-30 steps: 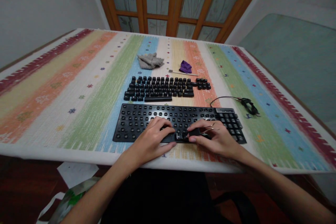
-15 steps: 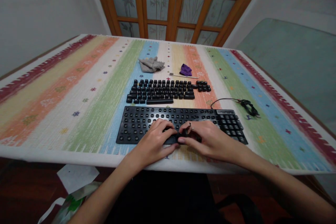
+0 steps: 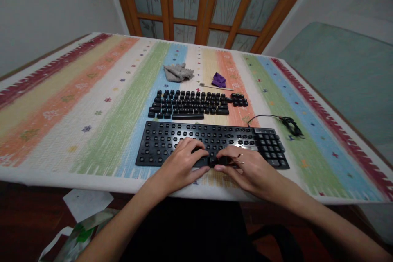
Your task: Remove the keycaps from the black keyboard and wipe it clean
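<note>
The black keyboard (image 3: 172, 131) lies near the table's front edge, most of its main section showing bare key mounts. My left hand (image 3: 186, 159) rests on its lower middle, with curled fingers on top and the thumb along the front edge. Just right of it, a small black keycap (image 3: 213, 159) sits in the bottom row. My right hand (image 3: 242, 166) is beside that keycap, thumb and index finger bent around a dark piece whose kind is hidden. Something thin and light shows at its fingers, too small to name. Behind the keyboard lie rows of loose black keycaps (image 3: 192, 102).
A grey cloth (image 3: 178, 73), a purple cloth (image 3: 219, 80) and a thin brush (image 3: 215, 86) lie farther back. The coiled cable (image 3: 291, 126) is at the keyboard's right. A striped cloth (image 3: 113, 102) covers the table. A bag (image 3: 86, 233) hangs below the front edge.
My right hand has shifted a little to the right, leaving the small keycap between the hands in plain view. My left hand stays at the same part of the keyboard.
</note>
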The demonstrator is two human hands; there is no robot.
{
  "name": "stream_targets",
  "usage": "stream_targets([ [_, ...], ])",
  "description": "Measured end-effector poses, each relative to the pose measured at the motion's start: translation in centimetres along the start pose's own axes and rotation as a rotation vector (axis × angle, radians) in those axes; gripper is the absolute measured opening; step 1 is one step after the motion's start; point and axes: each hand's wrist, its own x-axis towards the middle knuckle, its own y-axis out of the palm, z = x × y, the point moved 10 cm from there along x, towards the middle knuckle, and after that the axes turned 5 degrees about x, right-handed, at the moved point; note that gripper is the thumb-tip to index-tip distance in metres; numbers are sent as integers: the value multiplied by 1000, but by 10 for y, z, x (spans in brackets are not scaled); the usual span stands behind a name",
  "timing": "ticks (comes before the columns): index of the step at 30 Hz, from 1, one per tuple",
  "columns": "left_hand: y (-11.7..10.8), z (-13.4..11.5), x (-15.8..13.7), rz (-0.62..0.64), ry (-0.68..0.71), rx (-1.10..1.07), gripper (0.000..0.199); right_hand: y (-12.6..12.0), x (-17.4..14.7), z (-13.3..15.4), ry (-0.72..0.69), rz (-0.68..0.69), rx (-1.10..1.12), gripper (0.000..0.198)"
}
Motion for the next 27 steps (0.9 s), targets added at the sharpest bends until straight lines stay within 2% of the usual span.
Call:
stream_targets([
  [4, 0, 0, 1, 10, -7, -9, 22, 6, 15, -11, 131, 114, -1, 18],
  [7, -1, -1, 1, 12, -8, -7, 22, 3, 23, -19, 170, 163, 56, 20],
  [12, 0, -1, 0, 17, 4, 14, 25, -1, 24, -32, 210, 161, 247, 25],
  [19, -1, 2, 1, 13, -10, -27, 29, 6, 34, -35, 227, 171, 235, 27],
  [24, -2, 2, 1, 21, -19, -27, 26, 0, 33, -55, 321, 104, 444, 26],
  [27, -5, 0, 3, 1, -32, -31, 30, -5, 32, -57, 304, 78, 486, 27],
])
